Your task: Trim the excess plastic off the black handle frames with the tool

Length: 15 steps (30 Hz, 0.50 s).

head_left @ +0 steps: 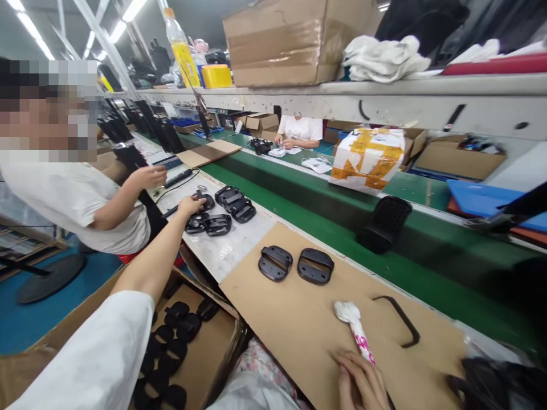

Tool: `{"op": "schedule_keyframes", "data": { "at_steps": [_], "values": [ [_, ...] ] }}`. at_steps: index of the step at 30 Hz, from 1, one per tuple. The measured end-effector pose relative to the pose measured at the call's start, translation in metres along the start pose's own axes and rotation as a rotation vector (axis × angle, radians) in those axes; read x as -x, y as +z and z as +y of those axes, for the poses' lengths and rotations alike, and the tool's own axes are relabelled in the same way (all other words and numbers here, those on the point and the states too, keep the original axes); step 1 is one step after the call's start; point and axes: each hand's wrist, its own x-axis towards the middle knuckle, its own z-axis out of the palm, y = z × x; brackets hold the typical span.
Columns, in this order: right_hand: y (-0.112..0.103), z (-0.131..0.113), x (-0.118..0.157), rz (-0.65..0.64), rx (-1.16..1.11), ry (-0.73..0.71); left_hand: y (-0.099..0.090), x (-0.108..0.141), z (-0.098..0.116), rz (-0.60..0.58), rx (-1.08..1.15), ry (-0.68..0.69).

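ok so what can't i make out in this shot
Head view: right hand, cut off by the bottom edge.
Head view: pink marks on the white-wrapped object, too small to read.
Head view: whether the left hand grips the black part, too small.
Head view: inside the taped box, hidden by its walls.

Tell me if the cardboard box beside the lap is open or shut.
The cardboard box is open: black parts lie visible inside it.

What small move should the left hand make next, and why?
Probably, the left hand should secure its grip on the black part before shifting it: it reaches that part, but the grip is unclear, and other black parts lie close by.
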Motion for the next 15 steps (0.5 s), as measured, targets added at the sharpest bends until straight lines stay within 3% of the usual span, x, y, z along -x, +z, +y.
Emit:
{"op": "schedule_keyframes", "data": {
  "at_steps": [4,8,11,13,15],
  "values": [
    [-0.006,-0.010,-0.004,-0.043,0.008,0.040,0.002,0.017,0.013,-0.028,-0.175,0.038],
    [-0.006,-0.025,-0.009,-0.064,-0.006,0.165,0.014,0.062,0.029,-0.116,-0.377,0.309],
    [-0.005,-0.032,-0.011,-0.087,-0.042,0.237,0.035,0.116,0.044,-0.420,-0.300,0.503],
    [-0.008,-0.036,-0.013,-0.099,-0.078,0.290,0.053,0.155,0.053,-0.658,-0.182,0.730],
    [-0.016,-0.038,-0.020,-0.136,-0.129,0.350,0.077,0.188,0.062,-0.772,-0.108,0.951]
  ]
}}
